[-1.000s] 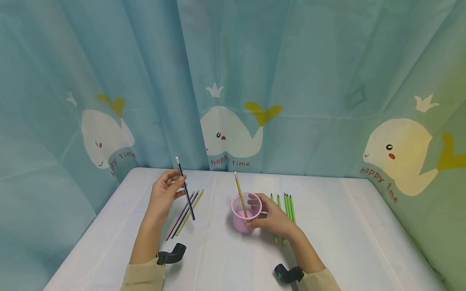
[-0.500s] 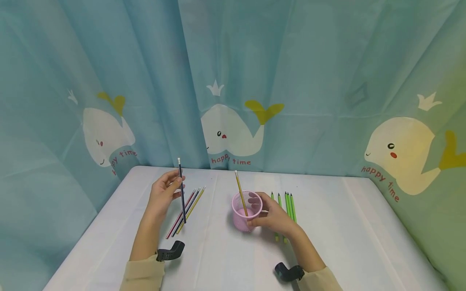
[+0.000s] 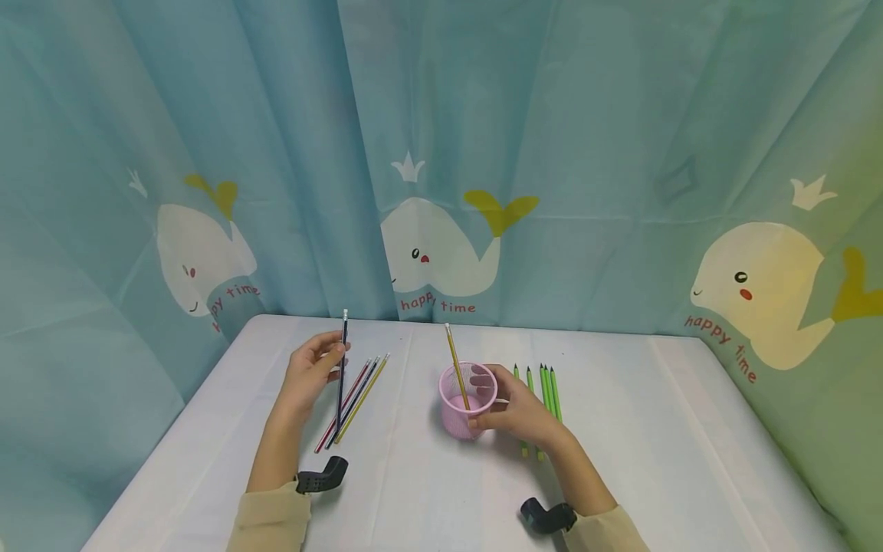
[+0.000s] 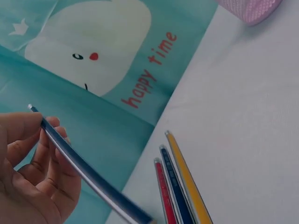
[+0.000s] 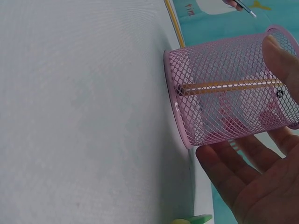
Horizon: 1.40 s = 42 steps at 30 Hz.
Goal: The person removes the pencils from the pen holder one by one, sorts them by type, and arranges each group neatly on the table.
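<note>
My left hand point(image 3: 308, 376) pinches a dark blue pencil point(image 4: 88, 170) between thumb and fingers, its white eraser end up. The pencil stands nearly upright in the head view, over or beside three pencils on the table: red point(image 4: 164, 191), blue point(image 4: 175, 187) and yellow point(image 4: 188, 179). Whether its lower end touches anything, I cannot tell. My right hand point(image 3: 519, 414) grips a pink mesh pen cup point(image 3: 457, 423) from the right, thumb in front and fingers behind. Inside the cup leans a yellow pencil point(image 3: 454, 360), eraser end up.
Several green pencils point(image 3: 546, 392) lie right of the cup, partly behind my right hand and forearm. The white table point(image 3: 662, 460) ends at a blue-green curtain point(image 3: 593, 276) printed with whales. Black wrist cameras sit on both forearms.
The pencil in my left hand has swung from a slant to nearly upright, its lower end moving left and toward me. The left hand has dropped slightly. My right hand and the cup stay put.
</note>
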Each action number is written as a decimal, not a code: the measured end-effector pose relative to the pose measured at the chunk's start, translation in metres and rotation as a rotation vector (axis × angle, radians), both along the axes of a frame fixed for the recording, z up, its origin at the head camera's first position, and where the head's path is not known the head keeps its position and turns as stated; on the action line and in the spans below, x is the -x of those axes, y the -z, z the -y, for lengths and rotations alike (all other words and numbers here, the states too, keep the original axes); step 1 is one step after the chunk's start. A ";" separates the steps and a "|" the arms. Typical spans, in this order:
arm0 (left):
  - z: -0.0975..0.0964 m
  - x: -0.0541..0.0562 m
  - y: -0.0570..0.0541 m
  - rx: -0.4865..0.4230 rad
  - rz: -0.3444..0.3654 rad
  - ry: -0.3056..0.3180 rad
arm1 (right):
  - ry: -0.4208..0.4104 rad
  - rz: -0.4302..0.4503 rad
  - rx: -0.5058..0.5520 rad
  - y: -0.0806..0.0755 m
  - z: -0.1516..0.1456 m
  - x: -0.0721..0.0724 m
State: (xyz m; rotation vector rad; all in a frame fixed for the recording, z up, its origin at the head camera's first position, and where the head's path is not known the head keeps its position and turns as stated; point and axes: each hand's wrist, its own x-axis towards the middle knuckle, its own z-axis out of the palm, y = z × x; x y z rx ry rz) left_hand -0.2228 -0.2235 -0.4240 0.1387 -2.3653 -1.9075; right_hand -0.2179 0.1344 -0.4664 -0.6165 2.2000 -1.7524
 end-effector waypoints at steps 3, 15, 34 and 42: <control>0.002 0.001 0.004 0.038 0.010 0.001 | 0.002 0.003 -0.002 0.000 0.000 0.001; 0.009 0.005 0.019 0.164 0.032 0.035 | 0.000 0.015 0.013 -0.001 0.001 0.000; 0.010 0.009 0.041 0.466 0.018 -0.011 | 0.001 -0.005 -0.004 0.001 0.000 0.000; 0.008 0.010 0.049 0.469 0.040 -0.011 | -0.008 -0.003 0.011 0.001 0.001 -0.001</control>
